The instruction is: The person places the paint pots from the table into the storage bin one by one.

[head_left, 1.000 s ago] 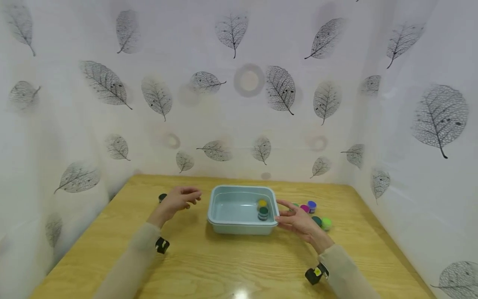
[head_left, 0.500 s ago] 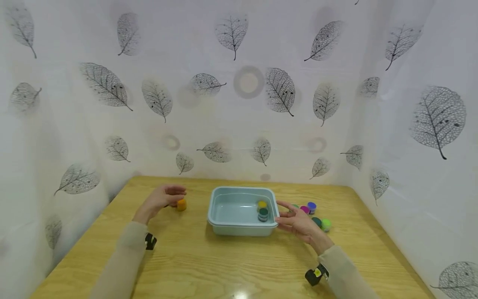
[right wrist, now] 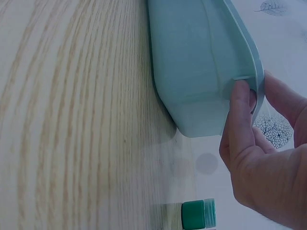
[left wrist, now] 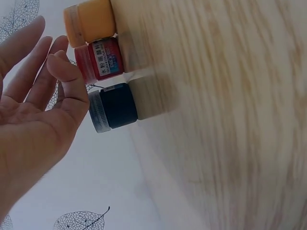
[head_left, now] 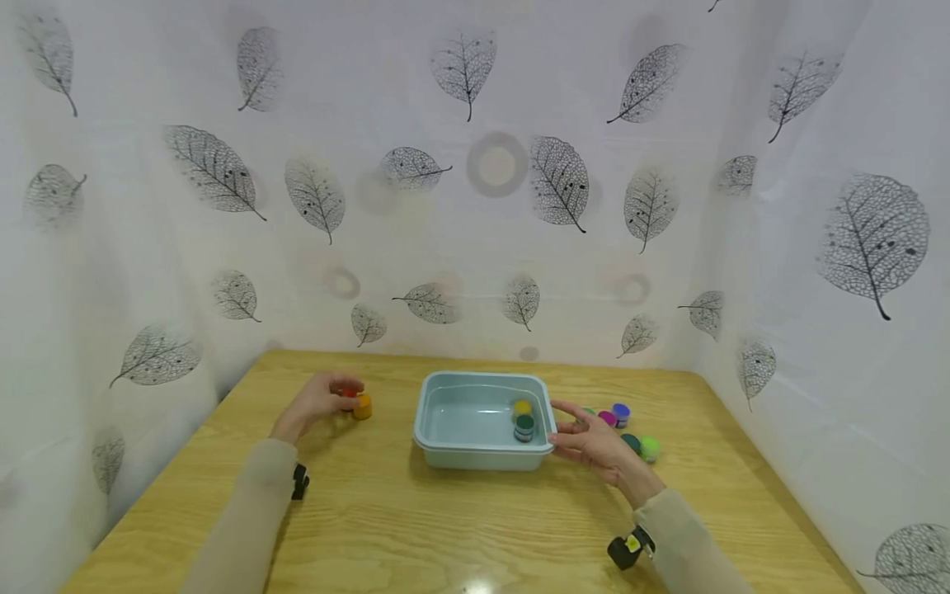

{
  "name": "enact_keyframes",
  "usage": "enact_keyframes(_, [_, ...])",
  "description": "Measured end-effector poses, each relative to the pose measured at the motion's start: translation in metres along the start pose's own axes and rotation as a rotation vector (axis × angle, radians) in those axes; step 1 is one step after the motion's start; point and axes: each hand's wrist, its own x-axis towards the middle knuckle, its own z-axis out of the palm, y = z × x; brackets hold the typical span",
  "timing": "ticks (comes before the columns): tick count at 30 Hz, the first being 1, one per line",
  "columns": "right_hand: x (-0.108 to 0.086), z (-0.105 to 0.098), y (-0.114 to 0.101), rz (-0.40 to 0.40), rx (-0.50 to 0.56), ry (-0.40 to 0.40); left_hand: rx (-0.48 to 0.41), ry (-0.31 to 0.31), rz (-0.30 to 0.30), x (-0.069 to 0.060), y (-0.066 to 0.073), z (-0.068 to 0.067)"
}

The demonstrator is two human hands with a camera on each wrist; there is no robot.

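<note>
My left hand [head_left: 315, 404] hovers at the lids of several paint jars on the left of the table. In the left wrist view, its bent fingers [left wrist: 67, 72] are close to a red paint jar [left wrist: 103, 60], between an orange jar [left wrist: 96, 21] and a dark jar [left wrist: 120, 105]; contact is unclear. With my right hand [head_left: 604, 450] I pinch the right rim of a pale blue plastic basin [head_left: 478, 459], thumb and fingers on either side of it. Inside the basin, at its right end, are a yellow-lidded jar [head_left: 522, 407] and a dark green jar [head_left: 524, 428].
Beside my right hand stand more jars: a purple-blue one [head_left: 620, 414], a magenta one [head_left: 607, 418], a dark green one [head_left: 631, 442] and a light green one [head_left: 649, 449]. A leaf-print curtain [head_left: 475, 239] encloses the wooden table [head_left: 445, 528] at the back and sides.
My left hand has moved left from near the basin to the jars, and the orange and red jars have come into sight under it. The right hand keeps its grip on the basin rim.
</note>
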Motion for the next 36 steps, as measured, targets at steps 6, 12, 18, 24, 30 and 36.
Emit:
enact_keyframes(6, [-0.0001,-0.0002,0.0012,0.002,-0.002,-0.004,0.029,-0.011,0.001,-0.0002,-0.002,0.0017])
enact_keyframes(12, [0.0003,-0.0007,0.0013,0.006,-0.007,-0.006,0.029,-0.044,0.026,-0.0021,-0.0027,-0.0004])
enact_keyframes(18, [-0.0003,-0.0009,0.001,0.007,0.002,-0.008,0.045,-0.138,0.043,-0.0035,-0.0054,-0.0005])
enact_keyframes(24, [0.0,-0.0007,0.0002,0.012,0.006,-0.003,0.122,-0.178,0.019,-0.0012,-0.0046,0.0008])
enact_keyframes(30, [-0.0002,-0.0002,-0.0008,0.016,0.007,0.0,0.184,-0.22,0.033,0.0014,-0.0033,0.0043])
enact_keyframes(36, [-0.0005,0.0006,0.0009,0.015,0.001,0.009,0.202,-0.23,0.034,0.0006,-0.0052,0.0075])
